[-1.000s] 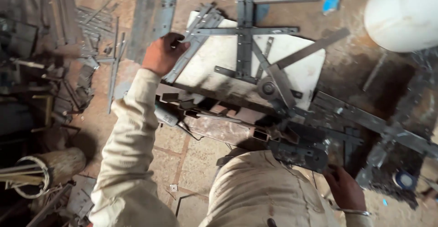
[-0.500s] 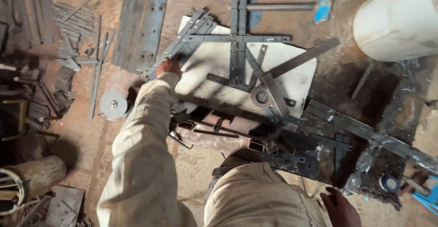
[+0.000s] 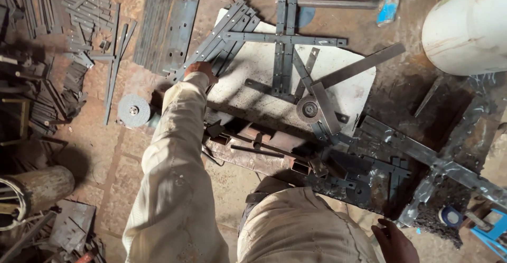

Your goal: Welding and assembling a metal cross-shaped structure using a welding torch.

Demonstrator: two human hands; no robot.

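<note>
Down on the tiled floor (image 3: 105, 157), left hand (image 3: 199, 70) stretched out in a pale sleeve, grip closed on the near end of a bundle of flat steel strips (image 3: 222, 35), lying slantwise off the upper left corner of a whitish slab (image 3: 253, 62). Right hand (image 3: 393, 241) low at the frame's edge, beside the knee, touching nothing clearly (grip's state cannot be told). On the slab, a cross of paired steel bars (image 3: 284, 38) and a round grinding disc (image 3: 308, 108). Left of the arm, another grey disc (image 3: 133, 109) on bare floor, with some open room around it. Further up, a stack of drilled plates (image 3: 171, 22); far left, heaped scrap rods (image 3: 68, 35). Top right, a large white drum (image 3: 467, 28); blue hammer head (image 3: 388, 4) nearby.
</note>
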